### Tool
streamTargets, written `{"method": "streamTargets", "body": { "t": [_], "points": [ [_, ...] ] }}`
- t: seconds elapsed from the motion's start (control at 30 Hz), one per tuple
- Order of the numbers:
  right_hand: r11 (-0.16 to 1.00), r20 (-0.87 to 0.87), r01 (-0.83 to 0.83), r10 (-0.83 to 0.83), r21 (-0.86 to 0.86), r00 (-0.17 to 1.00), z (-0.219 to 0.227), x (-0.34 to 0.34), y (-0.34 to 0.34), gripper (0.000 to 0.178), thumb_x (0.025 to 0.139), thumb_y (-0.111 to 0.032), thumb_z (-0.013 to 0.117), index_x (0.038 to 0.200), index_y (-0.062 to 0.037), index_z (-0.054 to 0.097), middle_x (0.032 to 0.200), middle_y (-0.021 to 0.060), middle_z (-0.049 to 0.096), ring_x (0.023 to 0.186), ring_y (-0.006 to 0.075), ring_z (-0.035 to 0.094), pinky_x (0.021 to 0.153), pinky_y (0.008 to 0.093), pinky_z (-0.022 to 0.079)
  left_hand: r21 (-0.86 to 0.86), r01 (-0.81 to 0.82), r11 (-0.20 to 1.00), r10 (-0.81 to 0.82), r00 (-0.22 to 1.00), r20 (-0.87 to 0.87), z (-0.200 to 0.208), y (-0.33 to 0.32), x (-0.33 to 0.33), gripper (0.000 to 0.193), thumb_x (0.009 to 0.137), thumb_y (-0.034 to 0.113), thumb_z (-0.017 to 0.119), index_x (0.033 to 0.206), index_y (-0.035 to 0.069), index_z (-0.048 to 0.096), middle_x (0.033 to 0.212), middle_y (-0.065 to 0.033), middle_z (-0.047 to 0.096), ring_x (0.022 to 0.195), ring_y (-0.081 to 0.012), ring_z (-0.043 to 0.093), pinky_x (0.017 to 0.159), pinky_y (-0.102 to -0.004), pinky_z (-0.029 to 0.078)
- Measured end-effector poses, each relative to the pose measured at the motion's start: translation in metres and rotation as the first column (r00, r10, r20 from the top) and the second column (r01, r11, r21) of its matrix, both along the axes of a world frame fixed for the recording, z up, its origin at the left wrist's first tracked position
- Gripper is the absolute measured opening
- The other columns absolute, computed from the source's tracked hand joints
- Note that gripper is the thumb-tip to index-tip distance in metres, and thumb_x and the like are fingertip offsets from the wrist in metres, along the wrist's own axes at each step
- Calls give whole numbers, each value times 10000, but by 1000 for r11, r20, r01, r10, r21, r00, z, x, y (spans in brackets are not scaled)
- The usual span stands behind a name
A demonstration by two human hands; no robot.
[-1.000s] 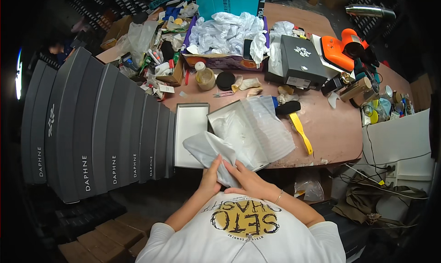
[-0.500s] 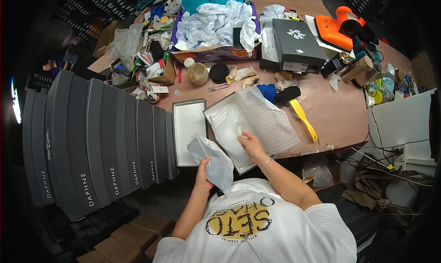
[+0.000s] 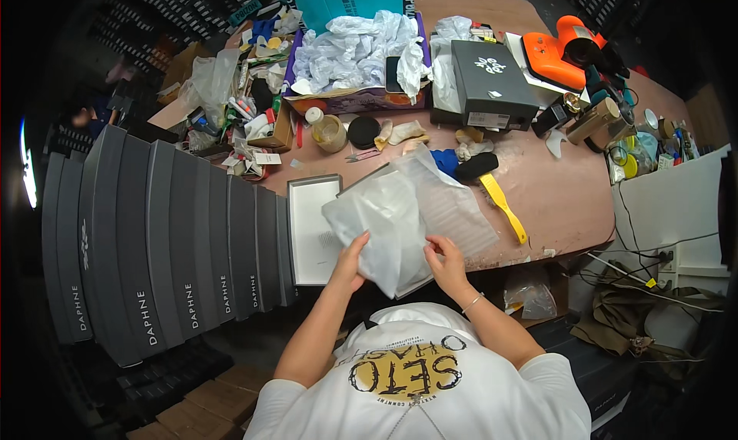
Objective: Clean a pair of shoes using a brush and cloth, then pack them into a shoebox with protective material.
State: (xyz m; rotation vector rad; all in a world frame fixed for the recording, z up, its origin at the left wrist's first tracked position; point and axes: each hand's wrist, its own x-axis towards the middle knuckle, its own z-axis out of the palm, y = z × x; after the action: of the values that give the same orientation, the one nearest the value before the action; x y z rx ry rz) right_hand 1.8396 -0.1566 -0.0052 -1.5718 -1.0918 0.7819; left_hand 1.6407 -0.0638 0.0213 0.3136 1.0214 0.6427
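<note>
My left hand (image 3: 351, 264) is closed on the lower left edge of a translucent white bag (image 3: 375, 223), whose contents I cannot make out. At the bag's right edge is my right hand (image 3: 447, 265), its fingers bent in a pinch against it. The bag is held over an open shallow grey box (image 3: 411, 288) and covers most of it. A thin white foam sheet (image 3: 466, 223) spreads from the box's right side onto the table. Left of the bag lies a box lid (image 3: 311, 257) with a white inside.
A row of dark grey shoe boxes (image 3: 173, 248) stands at the left. On the pink table (image 3: 557, 194) are a yellow-handled brush (image 3: 503, 209), a bottle (image 3: 329, 132), a black round tin (image 3: 364, 132), a carton of crumpled paper (image 3: 357, 55), a dark shoe box (image 3: 494, 86) and an orange tool (image 3: 553, 59).
The bag has risen and moved right from beside my left hand to over the open box, now spread wider. My right hand has drawn back toward me, from inside the box to the bag's edge.
</note>
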Motion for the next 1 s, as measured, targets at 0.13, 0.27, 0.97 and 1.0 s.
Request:
{"method": "streamTargets", "body": {
  "t": [0.13, 0.27, 0.97, 1.0],
  "points": [
    [997, 67, -7, 12, -74, 998, 32, 17, -19, 303, 835, -55, 624, 1124, 7, 561, 950, 134, 574, 817, 214, 573, 731, 306, 469, 108, 91, 990, -64, 971, -229, -93, 19, 55, 701, 837, 229, 660, 1379, -23, 294, 1310, -184, 475, 1184, -276, 492, 982, -373, 407],
    [963, 116, 266, -269, 41, 956, 30, 48, -20, 474, 862, -117, 612, 1289, -17, 434, 1166, 130, 498, 1030, 210, 501, 837, 336, 438, 350, 214, 912, 60, 775, -629, -116, 12, 84, 696, 848, 147, 636, 1397, -2, 235, 1328, -192, 450, 1177, -285, 490, 977, -346, 405],
    [713, 805, -632, 547, -305, 229, -12, -32, 33, 571, 827, -405, 609, 1304, -114, 492, 1373, 104, 440, 1331, 311, 325, 1090, 546, 204, 176, 747, 641, -19, 244, -969, -100, -43, -88, 432, 824, 219, 650, 1117, -59, 495, 923, -259, 616, 906, -421, 598, 782, -463, 476],
    [736, 815, -626, 513, -257, 268, -15, -25, 32, 557, 824, -401, 611, 1291, -115, 504, 1365, 98, 448, 1329, 306, 329, 1092, 544, 202, 286, 746, 601, 102, 284, -953, -96, -47, -91, 407, 827, 209, 645, 1095, -62, 503, 912, -262, 617, 896, -428, 595, 772, -467, 477]
  ]
}}
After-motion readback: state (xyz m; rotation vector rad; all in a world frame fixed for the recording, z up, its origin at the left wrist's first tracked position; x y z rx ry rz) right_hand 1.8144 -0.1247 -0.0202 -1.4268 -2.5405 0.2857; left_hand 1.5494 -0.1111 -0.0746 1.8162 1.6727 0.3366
